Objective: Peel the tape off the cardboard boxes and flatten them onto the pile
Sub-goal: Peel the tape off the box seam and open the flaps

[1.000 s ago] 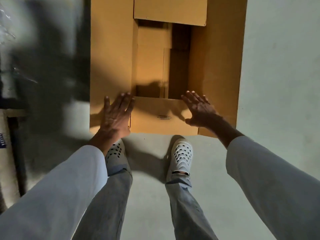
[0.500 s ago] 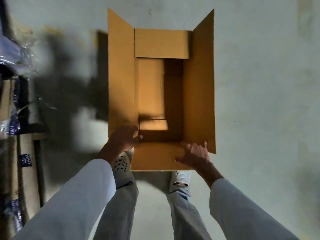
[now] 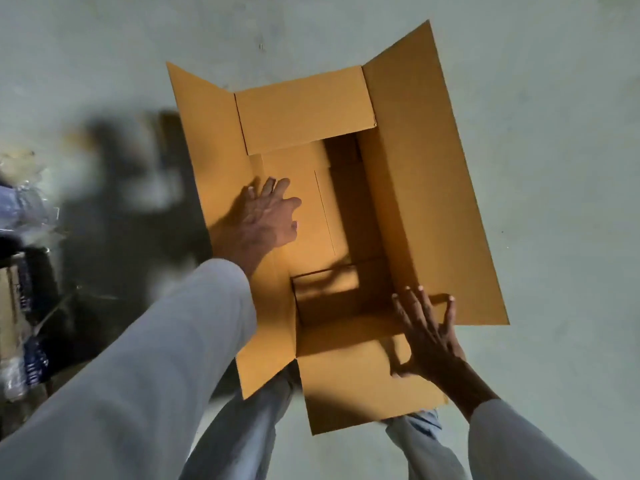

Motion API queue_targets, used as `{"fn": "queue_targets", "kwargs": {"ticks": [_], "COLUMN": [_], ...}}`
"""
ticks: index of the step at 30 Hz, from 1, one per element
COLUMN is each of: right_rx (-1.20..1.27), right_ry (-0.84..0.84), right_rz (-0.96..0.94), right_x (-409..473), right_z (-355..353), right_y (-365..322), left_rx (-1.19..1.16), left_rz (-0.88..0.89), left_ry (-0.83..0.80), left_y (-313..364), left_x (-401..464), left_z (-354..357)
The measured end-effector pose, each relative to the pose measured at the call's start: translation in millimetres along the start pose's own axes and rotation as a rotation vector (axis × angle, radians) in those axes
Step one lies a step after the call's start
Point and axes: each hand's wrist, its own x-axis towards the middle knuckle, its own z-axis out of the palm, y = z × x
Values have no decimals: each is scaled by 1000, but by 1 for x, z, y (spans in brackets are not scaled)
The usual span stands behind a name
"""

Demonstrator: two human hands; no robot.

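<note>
— Since half a second ago the left hand (image 3: 266,216) has gone from the rim into the cardboard box (image 3: 426,188), fingers spread flat on its inner wall.
— And the right hand (image 3: 429,337)?
— Open too, at the near right corner. Box sits on the floor (image 3: 554,133), flaps out — blurred clutter (image 3: 24,216) lies left.
</note>
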Motion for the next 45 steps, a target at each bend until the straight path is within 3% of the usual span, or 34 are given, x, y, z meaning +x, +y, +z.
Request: {"fn": "queue_targets", "kwargs": {"ticks": [6,11,15,19,25,32,35,40,43,45], "right_rx": [82,0,-52,35,75,155,183,372,577,672], "right_ry": [-29,-158,-183,-105,20,89,65,44,17,11], "right_rz": [65,141,127,100,118,106,32,-82,-89,-125], "right_x": [12,15,7,8,18,22,26,52,75,87], "right_z": [26,17,1,11,35,27,3,-77,-114,-125], "right_y": [-8,-14,-17,-5,9,-37,-60,-111,-142,-161], "left_rx": [252,493,477,213,-8,198,229,145,54,-191], "left_rz": [99,144,13,-211,-306,-197,-129,-42,-104,-361], "left_ry": [-60,255,413,454,294,160,29,-26,219,490], "left_y": [-37,-44,-50,-74,-118,-109,-89,-69,-74,-86], "left_x": [79,75,75,102,144,127,102,42,13,-8], "left_z": [-3,11,-14,-53,-45,-6,2,20,26,26]}}
